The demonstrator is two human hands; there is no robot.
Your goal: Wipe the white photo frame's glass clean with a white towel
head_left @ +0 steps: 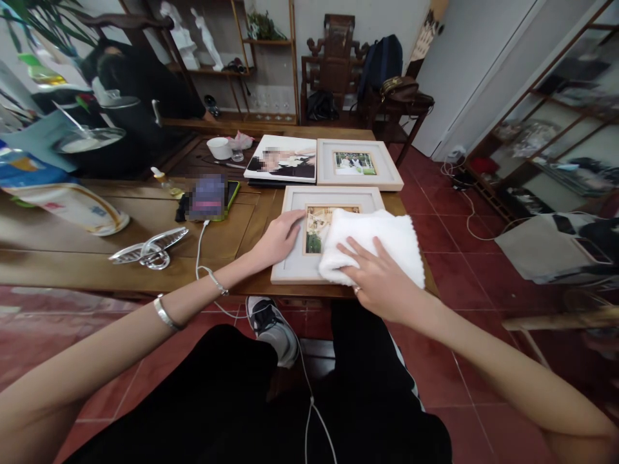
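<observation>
A pale wooden picture frame (285,269) with a white mat and a small photo (314,243) lies flat near the table's front edge. My left hand (283,240) rests on its left side, fingers stretched towards the photo, not wrapped round the rim. Over the frame's right part spreads a folded white cloth (382,225), covering much of the photo. My right hand (377,277) presses on top of this cloth with its fingers spread. Behind are a second light frame (326,174) with a photo and a large white-edged photo print or album (280,145).
On the wooden table (242,258) to the left are a clear hair claw (149,248), a phone (232,193) with a cable, a dropper bottle (167,183), a white cup (219,148) and a blue-white detergent bottle (62,200). A white cable (302,367) hangs across my legs.
</observation>
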